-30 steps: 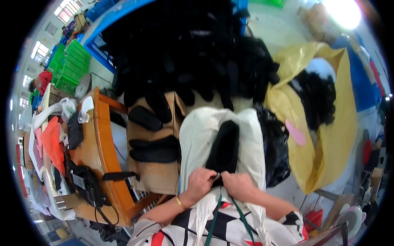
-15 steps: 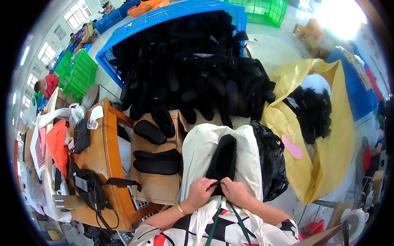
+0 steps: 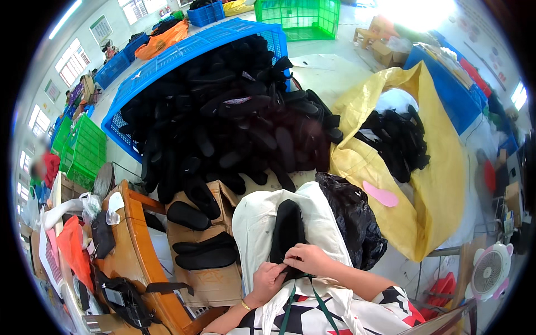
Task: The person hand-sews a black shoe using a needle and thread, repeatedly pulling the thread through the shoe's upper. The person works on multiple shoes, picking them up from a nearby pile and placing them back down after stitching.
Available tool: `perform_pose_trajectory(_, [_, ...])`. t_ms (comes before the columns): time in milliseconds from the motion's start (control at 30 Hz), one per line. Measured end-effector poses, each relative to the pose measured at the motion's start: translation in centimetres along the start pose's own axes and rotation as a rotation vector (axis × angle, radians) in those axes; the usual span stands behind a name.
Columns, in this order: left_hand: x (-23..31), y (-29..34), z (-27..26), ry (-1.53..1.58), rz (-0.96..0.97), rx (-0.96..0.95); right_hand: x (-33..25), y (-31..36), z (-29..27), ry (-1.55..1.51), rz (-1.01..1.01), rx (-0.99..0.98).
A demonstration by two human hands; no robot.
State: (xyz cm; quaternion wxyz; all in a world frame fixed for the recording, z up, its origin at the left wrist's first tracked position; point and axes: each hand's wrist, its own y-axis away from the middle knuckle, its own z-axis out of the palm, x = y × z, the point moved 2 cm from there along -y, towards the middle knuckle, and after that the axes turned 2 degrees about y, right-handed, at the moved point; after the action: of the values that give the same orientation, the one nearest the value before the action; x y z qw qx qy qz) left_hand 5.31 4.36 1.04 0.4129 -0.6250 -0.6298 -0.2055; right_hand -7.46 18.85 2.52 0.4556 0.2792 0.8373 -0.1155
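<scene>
Blue plastic crate [image 3: 184,47], tipped on its side, heaped black slippers spilling over its near edge. Yellow sack [image 3: 446,206], mouth wide open, to the right of the spill, holding a black bundle [image 3: 399,142]. Wooden table [image 3: 125,229], orange-brown, at left; black strapped bag [image 3: 123,301] toward its near end, strap reaching across its right edge. White cloth [image 3: 254,218], spread over the person's lap. Cardboard box [image 3: 215,282], between table and cloth: one loose slipper [image 3: 188,216] by its left edge, two more side by side [image 3: 205,258] across its middle, another [image 3: 202,196] lying at its far edge. Black plastic bag [image 3: 354,223], crumpled, just beyond the cloth's right edge. Fan [image 3: 490,272], white with pink trim, round-eared, at far right. Black slipper [image 3: 287,226], one, the piece in hand: lengthwise on the white cloth, far end toward the cloth's far edge, near end under the fingers. Right hand [image 3: 307,259], partly closed, fingers bent across the slipper's near end; whether it grips or only touches cannot be told. Left hand [image 3: 269,279], nearly closed, fingers curled, pinching the left side of that same end. Pink insole [image 3: 381,194], flat against the sack's left side. Gold-coloured bracelet [image 3: 245,305], on the left wrist.
</scene>
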Motion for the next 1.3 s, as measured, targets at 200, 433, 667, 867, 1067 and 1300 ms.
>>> perform_pose_trajectory(200, [-0.3, 0.3, 0.0, -0.021, 0.010, -0.009, -0.3, -1.4, 1.0, 0.132, -0.146, -0.004])
perform_pose_trajectory(433, [-3.0, 1.1, 1.9, -0.024, -0.115, -0.172, 0.4, -5.1, 1.9, -0.015, -0.154, 0.343])
perform_pose_trajectory(667, [-1.6, 1.1, 0.4, 0.206, -0.187, -0.023, -1.7, -4.7, -0.2, -0.934, 0.461, -0.128])
perform_pose_trajectory(867, [-1.4, 0.6, 0.3, 0.243, -0.274, -0.028, -4.4, -7.8, -3.2, -1.387, 0.272, 0.095])
perform_pose_trajectory(1067, [-1.2, 0.4, 0.5, 0.368, -0.419, -0.048, -6.3, -8.6, -2.8, -1.548, 0.281, 0.045])
perform_pose_trajectory(1300, [-1.3, 0.4, 1.1, 0.522, -0.617, -0.027, -7.8, -9.4, -2.7, -1.611, 0.346, 0.008])
